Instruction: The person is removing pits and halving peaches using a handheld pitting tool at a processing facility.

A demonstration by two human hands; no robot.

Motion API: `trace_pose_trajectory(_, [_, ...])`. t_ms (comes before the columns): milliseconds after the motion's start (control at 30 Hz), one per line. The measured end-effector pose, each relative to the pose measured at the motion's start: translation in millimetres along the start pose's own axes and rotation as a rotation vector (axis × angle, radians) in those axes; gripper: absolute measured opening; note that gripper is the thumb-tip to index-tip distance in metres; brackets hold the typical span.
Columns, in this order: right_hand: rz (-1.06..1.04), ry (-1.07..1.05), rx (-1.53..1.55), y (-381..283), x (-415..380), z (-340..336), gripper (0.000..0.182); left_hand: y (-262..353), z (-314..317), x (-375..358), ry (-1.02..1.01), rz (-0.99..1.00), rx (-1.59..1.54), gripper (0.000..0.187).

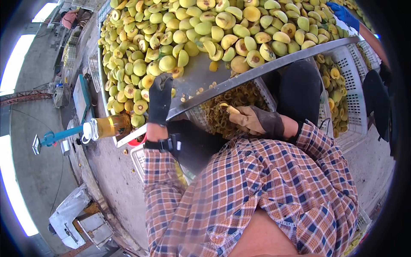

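My left hand [160, 92], in a black glove, is curled closed at the near edge of a metal-topped table [192, 78], beside piled yellow-green fruit halves [167, 63] that look like peaches. What its fingers hold, if anything, is hidden. My right hand [252, 120], in a tan and dark glove, is closed around a small yellowish piece with a curved brown end [226, 107]. It is held over a crate full of curved brown-yellow scraps [222, 103], in front of my lap. Several small pale scraps [200, 91] lie on the bare metal.
A raised metal rim [261, 66] runs along the table's near side. White crates of fruit [353, 96] stand at right, where another person's blue-gloved hand [344, 16] reaches the pile. A jar of amber liquid [109, 128] stands at the table's left corner, near a blue bar [64, 133].
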State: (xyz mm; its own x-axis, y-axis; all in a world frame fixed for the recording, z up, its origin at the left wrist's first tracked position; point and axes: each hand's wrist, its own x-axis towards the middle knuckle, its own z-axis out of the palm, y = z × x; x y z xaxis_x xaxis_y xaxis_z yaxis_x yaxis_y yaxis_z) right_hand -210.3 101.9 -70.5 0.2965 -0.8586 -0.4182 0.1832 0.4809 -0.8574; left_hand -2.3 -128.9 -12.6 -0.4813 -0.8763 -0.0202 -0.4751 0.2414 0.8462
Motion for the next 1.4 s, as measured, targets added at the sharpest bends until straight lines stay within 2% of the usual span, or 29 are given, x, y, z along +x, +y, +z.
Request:
trace_pose_trajectory(33, [0.019,-0.025,0.008,2.2,0.9,-3.0,0.023,-43.2,-3.3,22.6,0.048,0.112,0.19,0.037])
trace_pose_trajectory(67, [0.038,-0.049,0.015,4.3,1.9,-6.0,0.025,-47.9,-2.1,33.4,0.062,0.071,0.328,0.04])
trace_pose_trajectory(133, [-0.212,0.187,-0.353,1.9,5.2,9.6,0.024,-42.4,0.7,51.4,0.093,-0.006,0.603,0.047])
trace_pose_trajectory(167, [-0.214,0.226,-0.351,5.3,6.8,9.9,0.023,-36.9,6.0,54.1,0.101,-0.025,0.653,0.058])
trace_pose_trajectory(267, [0.13,0.145,0.102,-25.2,-4.3,7.6,0.024,-53.3,8.6,62.6,0.065,-0.089,0.584,0.063])
trace_pose_trajectory(300, [0.113,0.116,0.12,-26.3,-6.2,6.6,0.025,-35.5,10.8,50.9,0.1,-0.016,0.627,0.056])
trace_pose_trajectory(367, [0.076,0.054,0.153,-28.6,-8.2,4.1,0.025,-61.7,3.0,50.3,-0.061,-0.092,0.13,0.048])
trace_pose_trajectory(400, [0.014,0.031,0.277,-28.5,-6.3,4.7,0.025,-70.4,0.2,49.5,-0.144,-0.126,-0.119,0.044])
trace_pose_trajectory(433, [-0.047,0.007,0.405,-27.6,-2.6,6.9,0.026,-47.6,3.0,36.9,-0.111,-0.154,-0.17,0.036])
trace_pose_trajectory(500, [-0.149,-0.007,0.439,-32.0,1.0,13.0,0.027,6.9,10.0,7.7,-0.116,-0.183,-0.281,0.037])
trace_pose_trajectory(533, [-0.189,-0.001,0.339,-42.7,1.3,14.7,0.028,24.6,15.6,-4.9,-0.115,-0.203,-0.339,0.038])
trace_pose_trajectory(567, [-0.227,0.006,0.237,-52.4,1.5,15.8,0.029,28.8,22.4,-11.7,-0.109,-0.081,-0.255,0.039])
trace_pose_trajectory(667, [-0.148,0.096,0.119,-69.6,2.5,18.6,0.024,66.1,32.3,-34.1,-0.171,0.066,-0.063,0.039])
trace_pose_trajectory(700, [-0.22,0.124,0.089,-63.4,7.3,18.8,0.03,68.0,33.9,-36.3,-0.18,0.074,-0.009,0.039])
trace_pose_trajectory(800, [-0.308,0.102,0.133,-53.0,8.6,20.1,0.03,76.8,36.0,-44.6,-0.164,0.108,0.006,0.038])
trace_pose_trajectory(867, [-0.291,0.043,0.317,-34.0,19.5,22.6,0.03,81.4,36.6,-46.0,-0.161,0.169,0.054,0.037])
trace_pose_trajectory(933, [-0.423,0.089,0.274,-28.7,18.5,30.3,0.03,86.2,36.5,-49.0,-0.144,0.204,0.074,0.036])
trace_pose_trajectory(1067, [-1.096,0.324,-0.203,-25.2,31.9,42.2,0.035,86.9,42.1,-58.7,-0.118,0.185,-0.009,0.037])
trace_pose_trajectory(1100, [-0.998,0.21,-0.069,-29.8,30.1,39.5,0.038,85.7,43.8,-60.9,-0.119,0.171,-0.045,0.039])
trace_pose_trajectory(1133, [-0.892,0.115,0.069,-40.3,26.1,38.3,0.04,85.4,46.1,-62.6,-0.14,0.071,-0.253,0.042])
trace_pose_trajectory(1200, [0.006,-0.366,0.737,-56.9,-8.4,26.5,0.044,83.9,49.6,-70.7,-0.176,-0.143,-0.667,0.049])
trace_pose_trajectory(1233, [0.006,-0.394,0.763,-58.3,-9.3,26.3,0.045,101.9,44.0,-75.9,-0.257,-0.146,-0.621,0.052])
trace_pose_trajectory(1300, [0.009,-0.45,0.814,-59.7,-10.1,26.4,0.046,30.7,56.3,-78.4,-0.172,0.083,-0.334,0.047])
trace_pose_trajectory(1367, [0.017,-0.469,0.785,-56.4,-9.6,27.7,0.045,15.0,58.8,-76.1,-0.178,0.154,-0.284,0.039])
trace_pose_trajectory(1400, [0.027,-0.48,0.773,-52.4,-10.7,29.2,0.045,38.5,55.1,-75.8,-0.222,0.103,-0.381,0.034])
